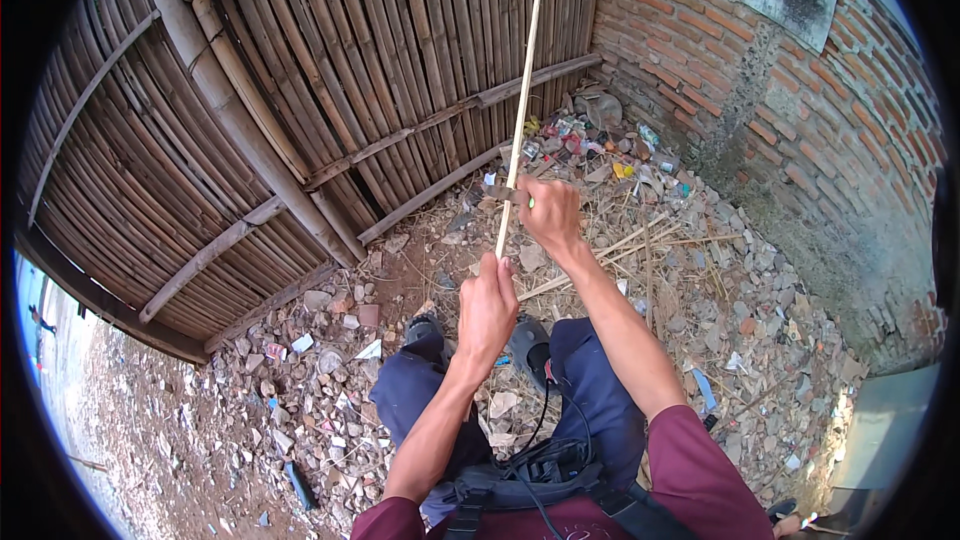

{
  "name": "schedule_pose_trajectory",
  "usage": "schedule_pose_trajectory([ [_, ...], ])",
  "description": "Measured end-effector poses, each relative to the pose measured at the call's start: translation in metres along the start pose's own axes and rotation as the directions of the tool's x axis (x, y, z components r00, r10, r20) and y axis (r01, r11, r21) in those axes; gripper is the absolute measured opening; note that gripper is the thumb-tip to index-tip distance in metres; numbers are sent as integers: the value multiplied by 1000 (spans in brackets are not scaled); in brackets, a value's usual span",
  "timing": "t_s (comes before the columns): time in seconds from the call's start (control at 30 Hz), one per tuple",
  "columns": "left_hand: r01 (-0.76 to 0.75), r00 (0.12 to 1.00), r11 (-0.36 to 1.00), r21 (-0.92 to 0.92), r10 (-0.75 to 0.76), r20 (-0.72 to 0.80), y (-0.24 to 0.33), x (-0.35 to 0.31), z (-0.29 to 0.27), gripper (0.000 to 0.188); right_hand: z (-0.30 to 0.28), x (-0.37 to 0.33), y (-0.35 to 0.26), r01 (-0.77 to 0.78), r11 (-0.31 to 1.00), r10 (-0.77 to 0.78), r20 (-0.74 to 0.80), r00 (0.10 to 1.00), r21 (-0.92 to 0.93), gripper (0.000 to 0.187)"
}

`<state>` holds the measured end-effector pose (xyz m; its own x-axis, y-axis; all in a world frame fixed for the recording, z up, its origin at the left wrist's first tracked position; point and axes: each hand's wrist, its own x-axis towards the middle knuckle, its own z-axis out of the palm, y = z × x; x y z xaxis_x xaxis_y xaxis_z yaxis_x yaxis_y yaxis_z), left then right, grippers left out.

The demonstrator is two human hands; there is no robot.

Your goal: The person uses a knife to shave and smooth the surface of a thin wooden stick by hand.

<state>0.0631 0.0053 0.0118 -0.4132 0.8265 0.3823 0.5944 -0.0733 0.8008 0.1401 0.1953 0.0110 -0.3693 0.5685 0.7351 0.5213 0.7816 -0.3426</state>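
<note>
A long, pale bamboo strip (526,80) rises from my left hand (485,308), which is closed round its lower end. The strip leans slightly to the right and reaches toward the top of the view. Just above, my right hand (551,215) is closed on a knife; its handle is mostly hidden in my fist. The short dark blade (504,194) sticks out to the left and crosses the strip, apparently touching it. Below my hands are my shoes on the stony ground.
A bamboo fence (390,50) stands ahead and to the left, meeting a brick wall (670,15) at the far corner. Mixed litter (575,140) lies there. More thin bamboo pieces (640,245) lie on the rubble beyond my right forearm. A pouch with cables (550,465) sits at my waist.
</note>
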Motion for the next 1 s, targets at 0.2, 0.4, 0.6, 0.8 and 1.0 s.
schedule_pose_trajectory([
  [0.2,1,999,1000,9,-1,50,-2,-34,-5,19,12,17,26,-523,846,526,1,850,104,20],
  [0.4,125,990,991,-52,-121,79,-16,-68,-18,21,1,2,87,-370,927,353,-193,915,-59,18],
  [0.6,99,995,995,-24,-99,7,-5,-35,-22,25,-36,5,38,-661,379,353,559,750,648,30],
  [0.8,45,995,996,74,-51,86,-4,-19,-6,20,-37,8,9,-587,248,265,529,806,771,36],
  [1.0,39,993,999,6,-40,114,5,4,-2,27,-41,6,10,-576,244,286,510,811,780,32],
])
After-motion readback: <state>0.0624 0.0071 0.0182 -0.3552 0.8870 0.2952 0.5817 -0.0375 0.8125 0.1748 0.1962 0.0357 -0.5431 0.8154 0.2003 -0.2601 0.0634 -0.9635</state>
